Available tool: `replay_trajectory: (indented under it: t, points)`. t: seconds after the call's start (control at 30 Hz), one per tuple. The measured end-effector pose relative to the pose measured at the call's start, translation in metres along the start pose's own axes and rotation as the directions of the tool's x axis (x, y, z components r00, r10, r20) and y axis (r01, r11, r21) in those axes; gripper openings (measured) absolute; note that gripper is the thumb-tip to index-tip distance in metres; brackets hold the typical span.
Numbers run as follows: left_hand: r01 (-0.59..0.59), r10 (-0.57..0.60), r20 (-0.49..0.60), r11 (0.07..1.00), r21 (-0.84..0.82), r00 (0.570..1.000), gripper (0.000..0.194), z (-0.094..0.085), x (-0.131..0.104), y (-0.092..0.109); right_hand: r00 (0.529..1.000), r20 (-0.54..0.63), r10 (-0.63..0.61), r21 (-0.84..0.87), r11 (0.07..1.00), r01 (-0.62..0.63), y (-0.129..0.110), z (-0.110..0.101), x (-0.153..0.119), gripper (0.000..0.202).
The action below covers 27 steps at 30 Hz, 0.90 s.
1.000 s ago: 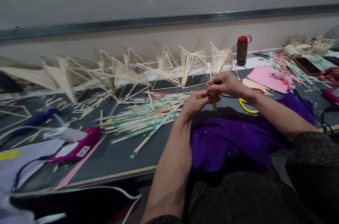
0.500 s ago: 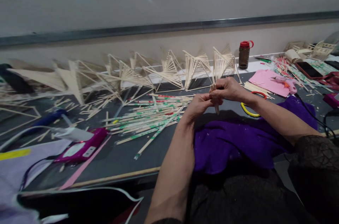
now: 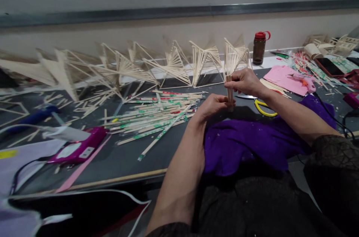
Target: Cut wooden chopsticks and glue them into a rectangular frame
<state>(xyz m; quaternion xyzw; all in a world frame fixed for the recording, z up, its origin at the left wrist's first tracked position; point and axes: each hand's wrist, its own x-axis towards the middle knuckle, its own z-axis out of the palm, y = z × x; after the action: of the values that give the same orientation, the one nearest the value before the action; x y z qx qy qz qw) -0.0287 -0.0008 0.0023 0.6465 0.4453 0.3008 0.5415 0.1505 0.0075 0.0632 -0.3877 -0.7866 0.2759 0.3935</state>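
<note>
A small bundle of wooden sticks (image 3: pixel 230 95) stands upright between my two hands. My left hand (image 3: pixel 214 106) pinches it near the lower end, and my right hand (image 3: pixel 245 83) grips it higher up. Just behind them is a stick structure (image 3: pixel 235 57), last in a row of twisted fan-like frames along the wall. To the left of my hands, wrapped chopsticks (image 3: pixel 157 117) lie in a loose pile. Scissors (image 3: pixel 263 108) with yellow and red handles rest beneath my right forearm, partly covered by it. A purple cloth (image 3: pixel 244 143) lies below my hands.
A brown bottle (image 3: pixel 258 51) with a red lid stands by the wall. Pink sheet (image 3: pixel 284 78) and a pink glue gun (image 3: pixel 305 80) lie at right. A magenta power strip (image 3: pixel 84 147) and a blue-handled tool (image 3: pixel 42 115) are at left.
My view has tilted down. My hands have moved apart along the bundle, right hand above left, so more of the sticks shows. The scissors' blades are now visible.
</note>
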Motion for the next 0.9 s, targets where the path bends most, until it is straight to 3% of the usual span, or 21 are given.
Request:
replay_trajectory:
  t: [0.33, 0.9]
  points:
    - [-0.017, 0.018, -0.009, 0.994, 0.107, 1.0, 0.032, 0.0029, 0.0033, -0.0036, 1.0, 0.02, 0.013, -0.032, 0.999, -0.012, -0.011, -0.0024, -0.002, 0.022]
    - [-0.042, 0.049, -0.044, 0.987, 0.154, 0.998, 0.033, 0.0049, 0.0012, -0.0063, 0.999, 0.054, 0.008, -0.036, 0.999, -0.006, -0.0089, -0.0033, -0.0004, 0.02]
